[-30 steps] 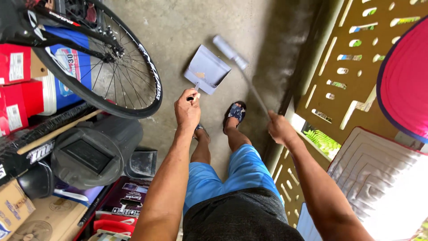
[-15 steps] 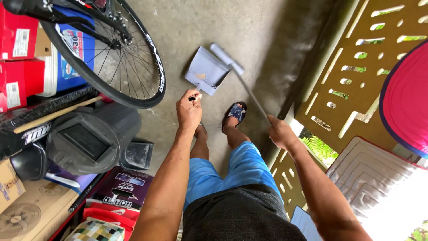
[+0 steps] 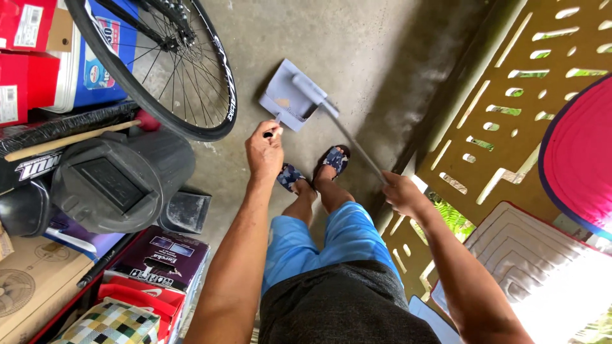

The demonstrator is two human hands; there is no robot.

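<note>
The left hand (image 3: 266,151) is clenched around the short upright handle of a pale grey dustpan (image 3: 288,95), which sits flat on the concrete floor (image 3: 357,44) just ahead of the person's sandalled feet (image 3: 313,172); the right hand (image 3: 400,192) is wrapped around the thin metal shaft of a long-handled broom (image 3: 312,90), whose grey head lies across the pan's mouth, touching it or all but touching it (motion blur makes the contact hard to read). A small tan scrap of debris (image 3: 280,102) shows inside the pan near the handle end.

The step in hand looks like the gather: sweepings are being drawn over the lip into the pan while the pan is braced in place. By my reading it is well along, since something already lies inside and the floor around the pan shows little loose dirt; the next move would call for a short, low stroke of the broom head toward the pan's back wall, with the pan's lip pressed tight to the concrete so nothing slips beneath it.

At the left edge of the floor a bicycle wheel (image 3: 191,76) stands close beside the pan; below it lies a black bin (image 3: 115,181) on its side, with red boxes (image 3: 25,57) stacked behind; a perforated ochre screen (image 3: 516,102) closes the right side.
</note>
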